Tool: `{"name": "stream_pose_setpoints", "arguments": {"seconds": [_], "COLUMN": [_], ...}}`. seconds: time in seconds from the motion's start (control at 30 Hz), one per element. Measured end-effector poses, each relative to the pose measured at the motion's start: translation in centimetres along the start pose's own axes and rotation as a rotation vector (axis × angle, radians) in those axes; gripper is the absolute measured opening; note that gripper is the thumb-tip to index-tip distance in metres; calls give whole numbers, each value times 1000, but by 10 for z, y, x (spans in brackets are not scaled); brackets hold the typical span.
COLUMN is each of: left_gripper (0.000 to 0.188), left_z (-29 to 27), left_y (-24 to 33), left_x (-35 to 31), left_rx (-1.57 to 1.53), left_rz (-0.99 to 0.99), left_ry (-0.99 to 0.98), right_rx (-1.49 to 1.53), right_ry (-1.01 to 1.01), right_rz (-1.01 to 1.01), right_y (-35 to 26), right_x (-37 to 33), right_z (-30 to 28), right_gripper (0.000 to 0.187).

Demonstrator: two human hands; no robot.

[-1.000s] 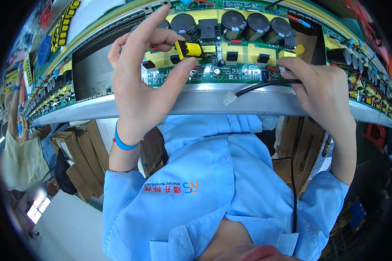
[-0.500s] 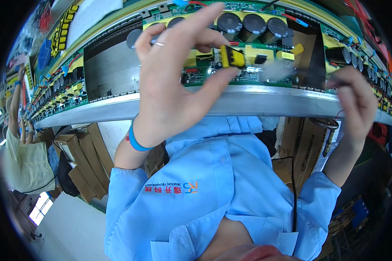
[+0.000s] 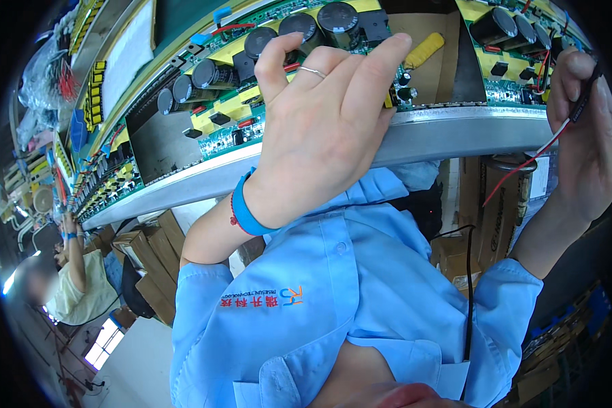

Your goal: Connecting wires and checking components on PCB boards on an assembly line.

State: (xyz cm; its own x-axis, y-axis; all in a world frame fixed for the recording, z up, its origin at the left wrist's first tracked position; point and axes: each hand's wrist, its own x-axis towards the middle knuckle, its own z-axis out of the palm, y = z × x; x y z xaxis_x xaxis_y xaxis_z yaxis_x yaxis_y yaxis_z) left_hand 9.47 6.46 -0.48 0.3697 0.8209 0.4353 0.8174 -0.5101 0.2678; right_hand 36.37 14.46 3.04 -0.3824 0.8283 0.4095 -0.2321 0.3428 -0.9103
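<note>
1. Nearest the camera, along the lower middle of the frame, hung the wearer's light blue work shirt (image 3: 333, 299), with a thin black cord (image 3: 468, 285) running down its right side.
2. Centre frame, the left hand (image 3: 319, 129), with a blue wristband (image 3: 246, 212) and a thin ring, had its fingers curled forward; the fingertips (image 3: 396, 42) rested on the edge of the green circuit board (image 3: 251, 132), pinching nothing that could be seen.
3. At the right edge of the frame, the right hand (image 3: 585, 129) was closed around a thin red, white and black wire lead (image 3: 523, 166), whose loose end dangled below the grey metal conveyor rail (image 3: 455, 132).
4. Beyond the hands, tall black cylindrical capacitors (image 3: 299, 30) stood in a row on the board, with a yellow component (image 3: 425, 51) just beside the left fingertips.
5. Farthest, at lower left, a co-worker in a pale shirt (image 3: 81, 285) sat along the same line, beside stacked brown cardboard boxes (image 3: 149, 251).
6. Judged from this, the dangling lead could have snagged on the rail or slipped from the hand, and fingers pressing the board risked bending a small part.
</note>
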Motion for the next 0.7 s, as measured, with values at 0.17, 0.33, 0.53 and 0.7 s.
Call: {"name": "stream_pose_setpoints", "arguments": {"seconds": [0.17,0.33,0.53,0.7], "left_gripper": [60,66,56,24], "left_z": [2,-3,-14,-32], "left_y": [4,4,6,-2], "left_x": [9,15,18,19], "left_rx": [26,143,121,-246], "left_rz": [72,90,57,-18], "left_ry": [10,-148,-149,-148], "right_rx": [-440,-475,-405,-369], "right_ry": [-67,-76,-114,-82], "right_rz": [232,22,221,254], "right_y": [-21,-2,0,-1], "right_x": [-14,-33,-18,-8], "right_z": [5,9,17,47], "right_gripper": [38,44,38,34]}}
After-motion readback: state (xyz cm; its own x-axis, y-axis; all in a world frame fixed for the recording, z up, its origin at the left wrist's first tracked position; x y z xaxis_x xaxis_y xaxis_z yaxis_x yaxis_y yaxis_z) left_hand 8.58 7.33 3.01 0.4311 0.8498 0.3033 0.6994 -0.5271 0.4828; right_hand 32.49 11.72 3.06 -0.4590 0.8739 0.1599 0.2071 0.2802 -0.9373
